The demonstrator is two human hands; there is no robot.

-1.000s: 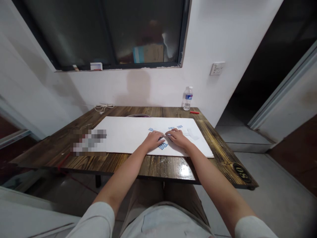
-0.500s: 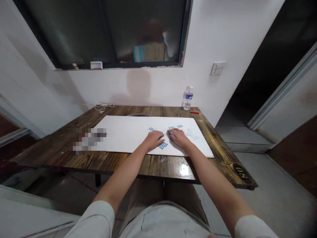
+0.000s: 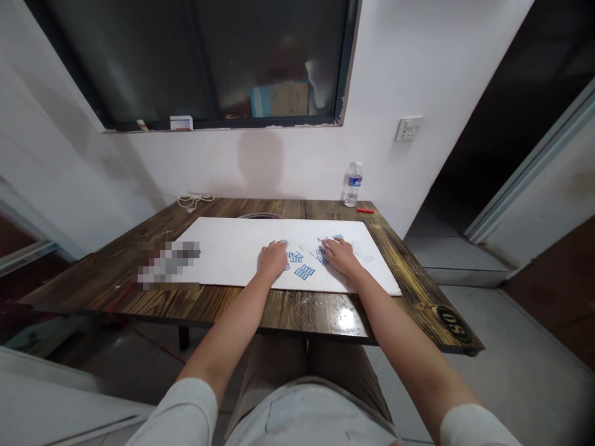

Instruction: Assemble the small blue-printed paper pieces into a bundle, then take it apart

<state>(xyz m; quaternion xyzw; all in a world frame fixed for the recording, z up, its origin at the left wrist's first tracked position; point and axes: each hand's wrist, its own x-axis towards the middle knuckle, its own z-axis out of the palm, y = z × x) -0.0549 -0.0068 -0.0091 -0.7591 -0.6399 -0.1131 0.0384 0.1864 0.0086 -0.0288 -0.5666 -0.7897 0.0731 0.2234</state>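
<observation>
Fingers of the left hand (image 3: 273, 260) point forward, palm down, loosely extended and close together, their tips at the left edge of a loose cluster of small blue-and-white cards (image 3: 296, 259). Whether they pinch a card cannot be seen. Fingers of the right hand (image 3: 339, 255) bend down at another few cards (image 3: 321, 259), partly covering them; the grip underneath is hidden, so I cannot tell whether one is held. The hands are apart, with the cluster between them.

Nearer the person, a small overlapping group of cards (image 3: 305, 272) lies flat below the gap between the hands. One more card (image 3: 338, 236) lies just beyond the right hand. All of these rest on a long white board (image 3: 232, 251), placed on a dark, wood-grained table (image 3: 307, 310). A blurred patch covers the board's left end.

Toward the back of the table, a clear plastic bottle (image 3: 353, 184) with a blue label stands upright on the right, a red stick (image 3: 365, 210) lying near it. A bundled white cord (image 3: 195, 200) lies at the back left. Behind is a white wall with a socket (image 3: 408, 129) and a dark-framed window (image 3: 199, 62); a small box (image 3: 181, 123) sits on its ledge.
</observation>
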